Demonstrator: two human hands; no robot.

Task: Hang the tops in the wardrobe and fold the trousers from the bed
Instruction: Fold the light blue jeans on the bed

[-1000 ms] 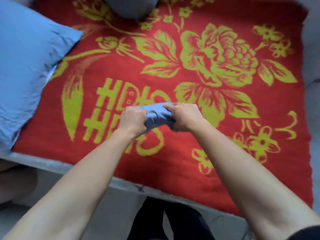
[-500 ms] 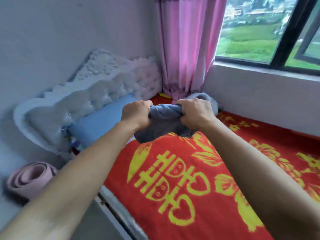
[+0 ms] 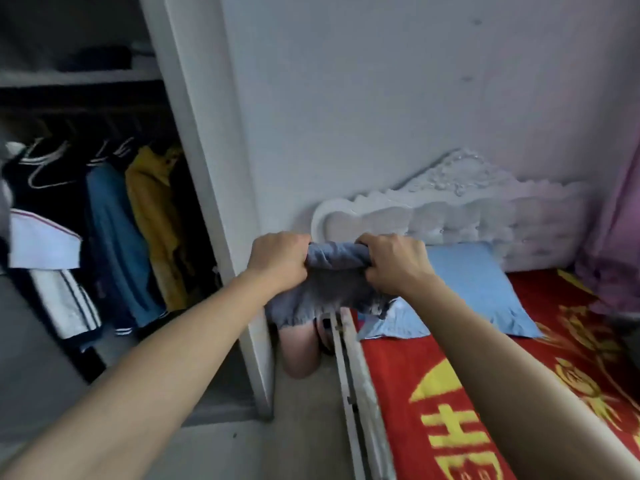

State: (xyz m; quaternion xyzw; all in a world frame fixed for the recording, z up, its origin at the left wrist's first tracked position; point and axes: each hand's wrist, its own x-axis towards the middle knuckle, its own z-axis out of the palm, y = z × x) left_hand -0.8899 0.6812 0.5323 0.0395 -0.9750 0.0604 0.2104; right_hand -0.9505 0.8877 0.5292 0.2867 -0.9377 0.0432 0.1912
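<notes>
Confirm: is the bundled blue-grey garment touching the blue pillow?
Cannot tell. In the head view the garment, gripped by the left hand and right hand, overlaps the pillow, so no gap shows.

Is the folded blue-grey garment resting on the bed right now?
No, both the left hand and right hand hold the blue-grey garment in the air beside the bed.

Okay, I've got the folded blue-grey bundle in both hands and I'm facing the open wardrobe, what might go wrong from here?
Two risks, as I judge them. The blue-grey garment is pinched only at its top by the left hand and right hand; its lower layers hang loose and could unfold. The wardrobe rail already looks crowded with hanging clothes, so the bundle may snag on them going in.
</notes>
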